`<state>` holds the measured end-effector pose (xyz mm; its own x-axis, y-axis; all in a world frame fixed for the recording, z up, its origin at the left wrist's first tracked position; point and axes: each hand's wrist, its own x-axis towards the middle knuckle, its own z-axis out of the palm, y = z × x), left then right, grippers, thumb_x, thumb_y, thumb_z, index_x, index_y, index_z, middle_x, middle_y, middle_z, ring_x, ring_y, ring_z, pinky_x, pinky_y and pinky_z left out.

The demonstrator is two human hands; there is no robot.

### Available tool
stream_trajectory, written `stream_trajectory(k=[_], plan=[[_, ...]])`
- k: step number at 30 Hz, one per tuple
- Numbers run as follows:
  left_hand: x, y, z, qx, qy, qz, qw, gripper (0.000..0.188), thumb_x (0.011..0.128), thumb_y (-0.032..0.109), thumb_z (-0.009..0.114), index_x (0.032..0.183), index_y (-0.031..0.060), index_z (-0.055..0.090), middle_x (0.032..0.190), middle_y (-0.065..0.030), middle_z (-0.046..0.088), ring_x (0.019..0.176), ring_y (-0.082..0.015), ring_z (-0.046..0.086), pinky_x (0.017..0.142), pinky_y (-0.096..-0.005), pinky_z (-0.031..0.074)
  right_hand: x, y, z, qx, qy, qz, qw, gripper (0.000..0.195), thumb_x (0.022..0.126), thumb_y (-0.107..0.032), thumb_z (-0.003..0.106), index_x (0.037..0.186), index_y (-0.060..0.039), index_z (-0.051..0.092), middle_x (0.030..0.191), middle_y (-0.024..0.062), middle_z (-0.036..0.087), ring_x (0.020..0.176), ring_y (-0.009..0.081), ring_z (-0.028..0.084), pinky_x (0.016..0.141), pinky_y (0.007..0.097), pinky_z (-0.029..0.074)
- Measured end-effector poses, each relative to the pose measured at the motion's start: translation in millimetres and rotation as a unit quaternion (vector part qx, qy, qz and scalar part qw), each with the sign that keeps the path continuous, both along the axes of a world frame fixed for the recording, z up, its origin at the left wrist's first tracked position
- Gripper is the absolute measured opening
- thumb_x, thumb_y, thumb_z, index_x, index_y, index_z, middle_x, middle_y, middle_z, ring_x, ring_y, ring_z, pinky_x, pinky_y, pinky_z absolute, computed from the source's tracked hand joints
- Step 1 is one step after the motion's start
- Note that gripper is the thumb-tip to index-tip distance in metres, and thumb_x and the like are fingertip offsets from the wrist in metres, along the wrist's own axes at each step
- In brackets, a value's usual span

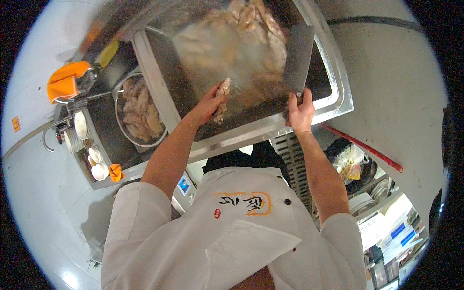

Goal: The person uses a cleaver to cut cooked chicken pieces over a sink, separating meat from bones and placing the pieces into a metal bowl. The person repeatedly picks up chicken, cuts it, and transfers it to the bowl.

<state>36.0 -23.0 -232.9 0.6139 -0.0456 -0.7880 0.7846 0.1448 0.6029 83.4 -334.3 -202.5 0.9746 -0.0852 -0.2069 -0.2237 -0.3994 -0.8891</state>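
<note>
My left hand (212,103) grips a pale piece of raw meat (219,115) over the front of a large stainless-steel sink (235,141). In my right hand (301,111), near the sink's front right corner, is the handle of a cleaver (299,54). Its broad blade points away from me, flat side up, above the basin's right side. Beneath and beyond both hands the basin holds cloudy liquid, and a heap of pale meat pieces (250,21) rises at the back. The liquid hides whatever lies lower down.
Left, a round bowl (141,108) of meat pieces stands in a second basin. Stacked white dishes (74,139), white spoons (99,170) and orange cloths (65,81) line its far edge. On the right are a red pole (366,148), a black bin (349,163) and a slotted floor grate (293,163).
</note>
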Motion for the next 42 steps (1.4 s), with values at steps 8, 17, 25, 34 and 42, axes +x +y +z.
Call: stream_trajectory(k=[8,17,25,34,42], plan=[[30.7,20.1,124.2,-0.251,-0.097,0.029,0.963,0.055,0.098,0.017,0.051,0.149,0.009,0.034,0.139,-0.0117,0.058,0.116,-0.0264,0.063,0.084,-0.0371,0.058,10.5,9.9,20.0,-0.098,0.004,0.046,0.994,0.024,0.092,-0.018,0.067,0.107,-0.0016,0.058,0.083,0.0163,0.065,0.072,0.0292,0.062,0.07,0.0396,0.051],[8.3,49.7,169.1,0.032,-0.285,-0.075,0.955,0.067,0.094,0.015,0.066,0.15,0.0043,0.032,0.135,-0.0068,0.053,0.116,-0.0157,0.054,0.095,-0.0303,0.047,8.2,75.5,159.2,0.089,0.091,0.136,0.982,0.021,0.099,-0.017,0.061,0.112,-0.001,0.059,0.072,0.0072,0.063,0.056,0.0137,0.058,0.051,0.0327,0.048],[-1.7,64.3,200.1,0.08,-0.275,-0.097,0.953,0.069,0.088,0.02,0.075,0.145,0.0008,0.039,0.122,-0.0094,0.059,0.098,-0.0153,0.06,0.075,-0.0301,0.053,-7.5,139.2,217.9,-0.004,-0.019,0.239,0.971,0.02,0.098,-0.017,0.062,0.106,0.0009,0.061,0.068,0.0144,0.065,0.055,0.0168,0.062,0.052,0.0357,0.049],[-6.3,55.5,205.9,0.097,-0.339,-0.095,0.931,0.067,0.086,0.016,0.076,0.143,0.0022,0.043,0.118,-0.0071,0.059,0.091,-0.0131,0.059,0.069,-0.0284,0.051,-10.1,143.5,235.8,-0.044,-0.084,0.275,0.957,0.016,0.095,-0.014,0.062,0.1,0.0007,0.061,0.071,0.0241,0.062,0.065,0.0402,0.065,0.058,0.0435,0.05],[-13.1,33.8,201.6,0.19,-0.362,-0.082,0.909,0.065,0.087,0.013,0.075,0.142,0.0007,0.042,0.115,-0.0058,0.059,0.095,-0.0133,0.058,0.08,-0.0296,0.05,-1.4,124.6,232.5,-0.206,-0.296,0.381,0.851,0.014,0.092,-0.009,0.063,0.104,-0.0027,0.063,0.077,0.0198,0.067,0.07,0.0415,0.065,0.059,0.0461,0.053]])
